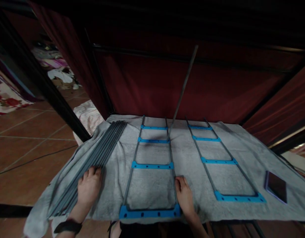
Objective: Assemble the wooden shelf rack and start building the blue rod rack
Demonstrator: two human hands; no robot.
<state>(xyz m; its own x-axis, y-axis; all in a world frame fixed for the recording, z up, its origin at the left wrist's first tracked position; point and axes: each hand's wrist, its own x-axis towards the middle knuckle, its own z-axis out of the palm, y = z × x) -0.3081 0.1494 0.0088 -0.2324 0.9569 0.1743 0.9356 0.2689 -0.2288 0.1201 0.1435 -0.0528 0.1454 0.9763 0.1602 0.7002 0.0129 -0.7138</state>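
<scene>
Nearest, through the head camera, the left frame [152, 166] lay flat, its near blue bar [150, 214] by the near edge of the grey cloth [186, 158]. My right hand [184, 195] touched the frame's right side rod [170, 153], fingers bent; I couldn't tell whether they pinched it. My left hand [90, 185] rested on the grey rods [103, 153] bundled at left, fingers close together and curled over them, their grip hidden. Near right lay a phone [276, 187], just beyond the right frame [219, 161]. I judged both ladders assembled, four bars each, with the bundle unused. Farther off, one rod [183, 87] leaned up near the left frame's second-farthest bar [153, 141], its seating unclear, before a maroon curtain [145, 89].
</scene>
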